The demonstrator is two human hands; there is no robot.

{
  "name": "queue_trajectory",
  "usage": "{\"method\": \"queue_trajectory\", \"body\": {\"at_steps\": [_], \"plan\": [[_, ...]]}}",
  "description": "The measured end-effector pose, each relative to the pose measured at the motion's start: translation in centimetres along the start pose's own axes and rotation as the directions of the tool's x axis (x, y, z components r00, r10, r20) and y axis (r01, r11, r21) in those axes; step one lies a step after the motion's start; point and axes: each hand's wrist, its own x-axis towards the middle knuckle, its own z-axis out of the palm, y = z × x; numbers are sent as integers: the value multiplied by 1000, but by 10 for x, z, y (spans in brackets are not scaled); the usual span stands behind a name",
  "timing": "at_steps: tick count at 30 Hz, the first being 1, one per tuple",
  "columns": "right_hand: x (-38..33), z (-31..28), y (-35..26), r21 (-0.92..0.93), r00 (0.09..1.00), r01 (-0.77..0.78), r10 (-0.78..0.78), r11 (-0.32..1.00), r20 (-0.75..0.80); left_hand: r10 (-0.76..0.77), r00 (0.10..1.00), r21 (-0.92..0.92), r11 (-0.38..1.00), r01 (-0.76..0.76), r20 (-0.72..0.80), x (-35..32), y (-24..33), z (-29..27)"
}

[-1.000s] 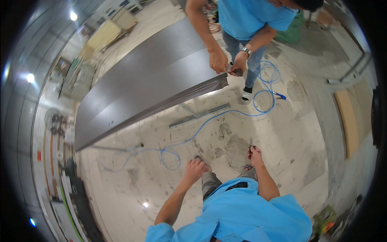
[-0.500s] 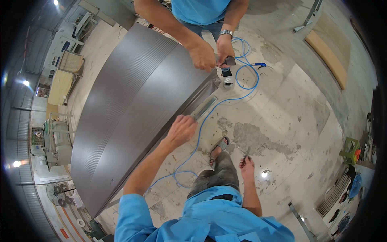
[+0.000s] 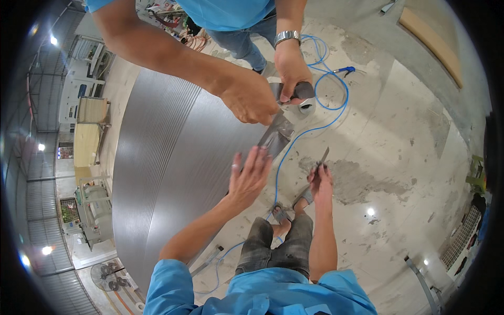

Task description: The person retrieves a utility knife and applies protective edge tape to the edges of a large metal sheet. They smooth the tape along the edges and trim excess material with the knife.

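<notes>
A large grey ribbed panel (image 3: 184,136) stretches across the left and middle. My left hand (image 3: 249,176) is over its right edge, fingers spread and slightly blurred, just below a crumpled, shiny piece of film (image 3: 278,136) at the panel's corner; whether it touches the panel I cannot tell. In my right hand (image 3: 321,181), over the floor, is a knife (image 3: 324,156) with its thin blade pointing up. Opposite me, a co-worker in blue has one closed hand (image 3: 254,102) at the corner. The co-worker's other hand (image 3: 290,68) grips a dark, rounded roll-like piece (image 3: 303,90).
A blue air hose (image 3: 315,126) curls over the stained concrete floor, its blue nozzle (image 3: 344,70) at the upper right. Metal bars (image 3: 420,281) lie at lower right. A fan (image 3: 104,276) stands at lower left. A long brown board (image 3: 430,44) lies at the far right.
My left hand has moved forward along the panel edge and its fingers have spread. My right hand has risen with the knife. The co-worker has come closer, leaning over the corner.
</notes>
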Motion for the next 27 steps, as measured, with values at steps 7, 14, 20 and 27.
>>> {"method": "queue_trajectory", "body": {"at_steps": [7, 14, 20, 27], "plan": [[39, 53, 22, 30, 972, 108, -112, 994, 208, 130, 991, 39, 991, -129, -32, 52, -4, 22], [22, 48, 75, 202, 984, 97, -124, 975, 125, 240, 957, -137, 955, -263, -163, 62, -21, 20], [24, 82, 102, 151, 986, 145, -156, 978, 63, 216, 940, -340, 891, -301, -266, 56, -36, 17], [51, 124, 102, -33, 928, 367, -364, 930, 74, 216, 927, -457, 821, -342, -307, 58, -42, 24]]}}
